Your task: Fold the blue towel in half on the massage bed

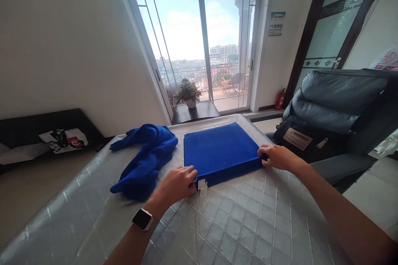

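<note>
Now both hands, left hand (177, 183) and right hand (275, 156), pinching folded blue towel (220, 151) corners.

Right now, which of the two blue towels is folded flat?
The blue towel on the right, held at its near corners by the left hand and right hand. The other blue towel lies crumpled, untouched.

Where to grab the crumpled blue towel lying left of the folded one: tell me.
Take the crumpled blue towel by its raised bunched ridge near the top, coming from above on the left hand side. The folds stand up there, while the lower end lies flatter on the mattress.
</note>
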A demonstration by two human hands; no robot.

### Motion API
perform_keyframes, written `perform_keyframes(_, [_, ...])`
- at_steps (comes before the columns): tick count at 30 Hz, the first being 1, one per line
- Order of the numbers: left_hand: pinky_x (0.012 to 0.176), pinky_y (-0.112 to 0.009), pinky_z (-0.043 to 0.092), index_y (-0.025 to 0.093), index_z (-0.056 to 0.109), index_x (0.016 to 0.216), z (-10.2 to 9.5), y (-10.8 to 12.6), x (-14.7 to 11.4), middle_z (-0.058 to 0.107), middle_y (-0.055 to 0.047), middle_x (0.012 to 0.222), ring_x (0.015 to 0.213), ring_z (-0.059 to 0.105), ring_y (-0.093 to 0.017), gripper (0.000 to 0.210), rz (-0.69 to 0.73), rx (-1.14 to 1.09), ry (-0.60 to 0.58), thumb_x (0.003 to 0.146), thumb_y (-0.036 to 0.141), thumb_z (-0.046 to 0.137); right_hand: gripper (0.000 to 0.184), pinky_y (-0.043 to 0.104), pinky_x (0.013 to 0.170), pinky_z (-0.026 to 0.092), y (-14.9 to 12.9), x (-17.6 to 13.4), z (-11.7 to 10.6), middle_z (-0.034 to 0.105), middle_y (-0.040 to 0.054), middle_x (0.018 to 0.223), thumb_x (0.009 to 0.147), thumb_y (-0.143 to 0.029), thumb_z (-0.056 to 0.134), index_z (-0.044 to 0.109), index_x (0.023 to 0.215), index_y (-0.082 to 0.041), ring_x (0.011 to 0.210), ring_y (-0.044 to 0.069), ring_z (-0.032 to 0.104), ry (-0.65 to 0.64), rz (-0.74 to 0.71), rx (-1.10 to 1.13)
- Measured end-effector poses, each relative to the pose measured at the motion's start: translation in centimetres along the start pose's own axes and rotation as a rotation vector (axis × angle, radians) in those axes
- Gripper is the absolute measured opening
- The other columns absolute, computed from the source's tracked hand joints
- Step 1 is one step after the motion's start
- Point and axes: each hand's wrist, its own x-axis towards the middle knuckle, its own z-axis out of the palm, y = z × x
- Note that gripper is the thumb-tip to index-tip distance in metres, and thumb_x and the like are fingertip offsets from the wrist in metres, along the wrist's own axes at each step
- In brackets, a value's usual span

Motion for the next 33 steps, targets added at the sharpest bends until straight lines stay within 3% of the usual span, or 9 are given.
perform_keyframes(6, [0.066,-0.036,0.045,0.023,0.055,0.074,1.2,-0.2,-0.5,0.063,-0.002,0.075,0.068,0.06,-0.02,0.015,0.112,0.021,0.165,0.074,0.009,0.056,0.015,0.026,0.057,0.037,-0.9,0.0,0.3,0.069,0.0029,0.095,0.076,-0.02,0.063,0.062,0.09,-0.024,0.075,0.02,0.067,-0.006,-0.027,-0.089])
perform_keyframes(11, [0.071,-0.037,0.046,0.024,0.055,0.072,0.5,0.3,-0.7,0.061,-0.002,0.076,0.072,0.058,-0.02,0.013,0.073,-0.097,0.112,0.07,0.011,0.057,0.013,0.027,0.06,0.039,-0.8,-0.2,0.4,0.067,0.0023,0.095,0.078,-0.023,0.062,0.061,0.09,-0.025,0.077,0.02,0.066,-0.001,-0.04,-0.04])
perform_keyframes(15, [0.083,-0.04,0.048,0.023,0.061,0.082,-0.5,0.2,-0.8,0.065,-0.004,0.087,0.086,0.061,-0.023,0.004,0.014,-0.148,0.083,0.079,0.024,0.063,0.016,0.027,0.065,0.043,-0.4,-0.3,-0.4,0.066,0.0009,0.098,0.076,-0.027,0.067,0.063,0.093,-0.027,0.08,0.019,0.065,-0.019,-0.069,0.032])
perform_keyframes(20, [0.088,-0.041,0.048,0.023,0.065,0.097,-1.2,-0.7,-0.9,0.07,-0.003,0.095,0.093,0.065,-0.023,0.018,0.012,-0.196,0.05,0.084,0.034,0.071,0.016,0.031,0.079,0.047,0.3,-0.2,-0.7,0.068,0.0007,0.1,0.078,-0.031,0.071,0.069,0.094,-0.028,0.089,0.021,0.066,0.006,-0.115,0.051])
perform_keyframes(23, [0.084,-0.04,0.049,0.022,0.067,0.097,-1.0,-0.8,-0.9,0.071,-0.003,0.094,0.089,0.066,-0.022,0.016,0.031,-0.163,0.033,0.085,0.031,0.071,0.012,0.031,0.08,0.048,0.3,-0.1,-0.4,0.07,0.0017,0.1,0.081,-0.03,0.069,0.07,0.092,-0.027,0.09,0.021,0.067,0.028,-0.118,0.038])
perform_keyframes(26, [0.077,-0.038,0.05,0.021,0.066,0.083,-0.6,-0.6,-0.7,0.07,-0.002,0.083,0.079,0.066,-0.021,0.002,0.078,-0.064,0.06,0.085,0.022,0.066,0.009,0.031,0.079,0.048,0.0,0.0,-0.4,0.071,0.0035,0.095,0.082,-0.027,0.066,0.071,0.089,-0.024,0.087,0.022,0.067,0.065,-0.11,-0.004])
perform_keyframes(28, [0.074,-0.037,0.049,0.021,0.064,0.078,-0.7,-0.7,-0.7,0.069,-0.002,0.076,0.074,0.065,-0.02,0.01,0.111,-0.004,0.119,0.087,0.018,0.06,0.01,0.031,0.079,0.048,-0.4,0.1,-0.9,0.072,0.0041,0.092,0.082,-0.025,0.065,0.072,0.089,-0.023,0.086,0.022,0.066,0.104,-0.105,-0.031])
perform_keyframes(31, [0.074,-0.036,0.048,0.021,0.066,0.081,-1.7,-1.0,-0.7,0.07,-0.002,0.077,0.075,0.065,-0.019,0.014,0.098,-0.007,0.198,0.089,0.016,0.055,0.01,0.031,0.078,0.047,-1.1,-0.1,-2.5,0.072,0.0044,0.09,0.081,-0.023,0.064,0.071,0.088,-0.023,0.085,0.021,0.065,0.165,-0.089,-0.049])
perform_keyframes(33, [0.079,-0.037,0.047,0.022,0.066,0.08,-2.9,-1.0,-0.7,0.07,-0.001,0.078,0.076,0.065,-0.019,0.012,0.043,-0.069,0.148,0.086,0.018,0.057,0.008,0.031,0.077,0.046,-1.4,-0.2,-3.3,0.071,0.0041,0.091,0.079,-0.024,0.065,0.07,0.086,-0.023,0.086,0.022,0.065,0.134,-0.075,-0.032])
